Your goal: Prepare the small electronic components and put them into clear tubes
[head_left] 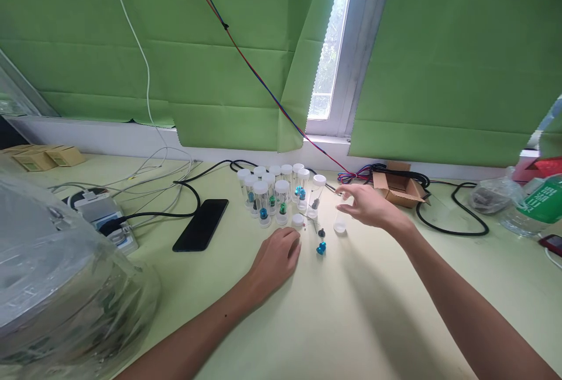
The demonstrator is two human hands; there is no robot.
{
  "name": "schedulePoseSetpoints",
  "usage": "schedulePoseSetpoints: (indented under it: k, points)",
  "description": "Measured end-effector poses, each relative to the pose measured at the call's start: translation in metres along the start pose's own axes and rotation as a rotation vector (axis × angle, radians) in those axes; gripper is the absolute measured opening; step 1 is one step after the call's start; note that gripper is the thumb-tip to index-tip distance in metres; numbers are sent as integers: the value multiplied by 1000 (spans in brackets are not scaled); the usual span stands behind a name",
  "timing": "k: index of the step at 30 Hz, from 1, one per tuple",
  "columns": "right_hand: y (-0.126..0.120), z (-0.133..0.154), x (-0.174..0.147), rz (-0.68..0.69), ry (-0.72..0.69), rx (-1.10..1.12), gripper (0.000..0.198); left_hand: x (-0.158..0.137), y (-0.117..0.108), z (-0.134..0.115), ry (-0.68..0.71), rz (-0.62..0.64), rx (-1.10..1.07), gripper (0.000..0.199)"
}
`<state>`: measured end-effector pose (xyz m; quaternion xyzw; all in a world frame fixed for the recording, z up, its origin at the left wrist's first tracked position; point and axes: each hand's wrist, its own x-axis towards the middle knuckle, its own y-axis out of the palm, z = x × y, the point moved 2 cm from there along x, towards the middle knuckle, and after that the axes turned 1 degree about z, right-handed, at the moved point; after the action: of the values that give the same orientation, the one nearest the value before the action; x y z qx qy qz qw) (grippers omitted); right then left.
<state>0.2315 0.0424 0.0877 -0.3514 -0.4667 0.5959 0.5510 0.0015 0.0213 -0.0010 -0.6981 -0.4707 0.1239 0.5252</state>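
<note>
My left hand (277, 254) rests on the table with its fingers curled in, and nothing shows in it. Just beyond its fingertips lies a loose white cap (297, 220). My right hand (366, 203) has its thumb and fingers around the upper part of an uncapped clear plastic tube (340, 218), which stands on the table. Between the hands lie a small blue metallic part (321, 248), a dark small part (322, 232) and a thin pin-like piece (314, 225). Behind them stand several white-capped clear tubes (281, 198) holding blue, green or grey parts.
A black phone (201, 225) lies to the left, near a power strip (118, 233) and cables. A large clear plastic bag (74, 274) fills the near left. An open cardboard box (399, 188), black cable (456, 232) and green-labelled bottle (538, 207) are at the right.
</note>
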Motion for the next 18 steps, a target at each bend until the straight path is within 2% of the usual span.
schedulePoseSetpoints:
  k: [3, 10, 18]
  points:
    - [4, -1, 3, -45, -28, 43, 25, 0, 1, 0, 4, 1, -4, 20]
    - [16, 3, 8, -160, -103, 113, 32, 0, 0, 1, 21, -23, -26, 21]
    - [19, 4, 8, -189, -92, 152, 38, -1, 1, 0, 26, -39, -46, 22]
